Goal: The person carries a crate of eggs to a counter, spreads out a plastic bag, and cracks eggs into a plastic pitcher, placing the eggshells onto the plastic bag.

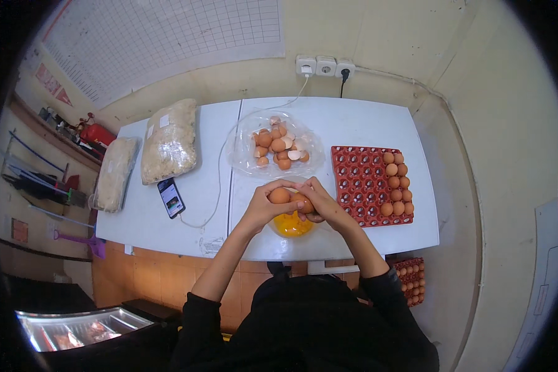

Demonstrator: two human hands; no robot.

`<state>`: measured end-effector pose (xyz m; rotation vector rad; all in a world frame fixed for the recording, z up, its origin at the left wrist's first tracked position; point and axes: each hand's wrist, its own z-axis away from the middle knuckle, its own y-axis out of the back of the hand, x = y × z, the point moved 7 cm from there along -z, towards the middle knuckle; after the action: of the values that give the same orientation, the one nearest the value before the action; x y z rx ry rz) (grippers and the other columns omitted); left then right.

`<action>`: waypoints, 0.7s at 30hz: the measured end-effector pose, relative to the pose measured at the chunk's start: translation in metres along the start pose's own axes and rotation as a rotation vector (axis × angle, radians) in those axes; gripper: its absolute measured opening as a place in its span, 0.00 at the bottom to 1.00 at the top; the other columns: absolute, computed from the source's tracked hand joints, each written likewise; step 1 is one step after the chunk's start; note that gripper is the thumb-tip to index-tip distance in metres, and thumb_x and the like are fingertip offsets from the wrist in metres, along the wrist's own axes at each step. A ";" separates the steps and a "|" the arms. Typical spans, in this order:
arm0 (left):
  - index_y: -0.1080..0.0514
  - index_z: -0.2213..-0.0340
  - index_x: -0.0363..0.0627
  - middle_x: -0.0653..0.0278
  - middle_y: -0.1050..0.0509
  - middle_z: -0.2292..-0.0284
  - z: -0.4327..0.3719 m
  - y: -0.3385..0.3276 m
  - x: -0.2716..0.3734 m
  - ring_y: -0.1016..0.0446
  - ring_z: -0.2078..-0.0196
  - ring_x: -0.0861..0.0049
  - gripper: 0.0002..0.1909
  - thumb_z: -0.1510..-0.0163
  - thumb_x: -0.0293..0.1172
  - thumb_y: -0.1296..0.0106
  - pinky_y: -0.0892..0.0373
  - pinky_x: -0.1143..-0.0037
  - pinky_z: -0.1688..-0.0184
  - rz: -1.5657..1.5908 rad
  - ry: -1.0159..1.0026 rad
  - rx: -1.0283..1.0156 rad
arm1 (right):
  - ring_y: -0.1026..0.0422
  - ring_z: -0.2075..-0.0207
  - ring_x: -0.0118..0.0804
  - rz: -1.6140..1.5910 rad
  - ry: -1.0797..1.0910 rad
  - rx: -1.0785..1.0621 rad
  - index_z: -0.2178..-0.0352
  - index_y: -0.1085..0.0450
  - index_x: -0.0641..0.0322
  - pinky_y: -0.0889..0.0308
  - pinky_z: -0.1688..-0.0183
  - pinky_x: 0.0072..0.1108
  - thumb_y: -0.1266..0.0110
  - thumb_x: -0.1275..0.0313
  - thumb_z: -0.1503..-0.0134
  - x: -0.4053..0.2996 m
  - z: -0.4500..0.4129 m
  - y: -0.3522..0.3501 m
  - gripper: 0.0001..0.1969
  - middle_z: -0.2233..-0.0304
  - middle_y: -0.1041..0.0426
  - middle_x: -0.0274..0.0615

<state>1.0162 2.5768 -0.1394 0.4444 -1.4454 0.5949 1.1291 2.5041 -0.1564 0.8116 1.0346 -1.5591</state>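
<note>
Both hands meet above a bowl of cracked eggs (293, 227), whose yellow yolks show below my fingers. My left hand (262, 204) is curled around a brown egg (279, 195). A second brown egg (303, 202) sits between the fingertips of both hands, with my right hand (323, 202) closed on it. Fingers cover part of this second egg, so I cannot tell whether its shell is cracked. Beyond the bowl, brown eggshells (278, 144) lie heaped on a clear plastic bag (244, 160). To the right, a red egg tray (358, 186) holds several whole eggs (396, 195) along its right side.
Two packed plastic bags (169, 142) (116, 174) lie at the left of the white table (255, 246). A phone (171, 198) is tethered by a white cable (219, 172) to a wall socket (306, 66). More filled egg trays (411, 281) stand low beside the table's right end.
</note>
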 end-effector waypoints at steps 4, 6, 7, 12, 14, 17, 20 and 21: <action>0.25 0.63 0.37 0.62 0.23 0.62 -0.003 0.007 -0.006 0.25 0.60 0.80 0.17 0.56 0.24 0.34 0.29 0.80 0.54 0.063 0.060 -0.021 | 0.32 0.82 0.23 0.033 -0.005 -0.128 0.59 0.47 0.54 0.45 0.85 0.12 0.50 0.54 0.39 -0.001 -0.003 -0.003 0.20 0.77 0.28 0.43; 0.25 0.63 0.37 0.62 0.23 0.62 -0.004 0.011 -0.005 0.25 0.60 0.80 0.16 0.56 0.23 0.34 0.29 0.79 0.54 -0.016 0.019 -0.005 | 0.34 0.81 0.20 0.117 0.062 -0.061 0.57 0.41 0.56 0.43 0.80 0.11 0.48 0.61 0.39 -0.009 0.000 0.001 0.15 0.76 0.26 0.41; 0.25 0.63 0.37 0.62 0.23 0.62 -0.004 0.012 -0.002 0.25 0.60 0.80 0.16 0.56 0.23 0.34 0.29 0.79 0.53 -0.093 -0.023 0.009 | 0.34 0.81 0.20 0.115 0.062 -0.059 0.57 0.41 0.56 0.43 0.80 0.11 0.48 0.61 0.39 -0.007 -0.001 0.006 0.15 0.76 0.26 0.41; 0.24 0.65 0.38 0.63 0.23 0.63 -0.002 0.019 0.009 0.25 0.60 0.80 0.16 0.57 0.24 0.34 0.29 0.78 0.54 -0.232 -0.109 -0.032 | 0.26 0.75 0.28 0.287 0.274 -0.042 0.54 0.34 0.60 0.31 0.73 0.21 0.42 0.65 0.44 -0.020 0.005 0.012 0.18 0.73 0.23 0.44; 0.24 0.65 0.38 0.63 0.23 0.63 -0.001 0.019 0.017 0.25 0.60 0.80 0.16 0.58 0.24 0.33 0.29 0.78 0.54 -0.278 -0.130 -0.045 | 0.24 0.75 0.31 0.460 0.338 0.008 0.56 0.33 0.60 0.30 0.72 0.23 0.41 0.65 0.46 -0.023 0.010 0.017 0.18 0.74 0.24 0.46; 0.24 0.65 0.40 0.63 0.24 0.65 0.005 0.016 0.039 0.25 0.61 0.77 0.16 0.59 0.24 0.34 0.28 0.77 0.56 -0.540 -0.273 -0.042 | 0.25 0.74 0.31 0.743 0.375 0.083 0.57 0.30 0.60 0.30 0.70 0.23 0.40 0.68 0.49 -0.038 0.023 0.018 0.18 0.74 0.25 0.46; 0.24 0.65 0.42 0.62 0.26 0.66 0.012 0.006 0.049 0.24 0.62 0.72 0.18 0.62 0.23 0.34 0.28 0.75 0.57 -0.707 -0.331 -0.103 | 0.26 0.76 0.29 0.869 0.426 0.095 0.57 0.28 0.60 0.30 0.69 0.20 0.39 0.69 0.51 -0.039 0.029 0.016 0.18 0.75 0.26 0.44; 0.24 0.65 0.43 0.62 0.26 0.66 0.012 0.003 0.047 0.24 0.62 0.70 0.18 0.62 0.24 0.34 0.28 0.74 0.57 -0.788 -0.325 -0.120 | 0.26 0.76 0.30 0.889 0.506 0.077 0.57 0.28 0.60 0.30 0.69 0.21 0.39 0.70 0.52 -0.041 0.031 0.013 0.18 0.77 0.27 0.45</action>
<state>1.0058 2.5765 -0.0919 0.9800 -1.4505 -0.2052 1.1508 2.4910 -0.1104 1.5110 0.7725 -0.6417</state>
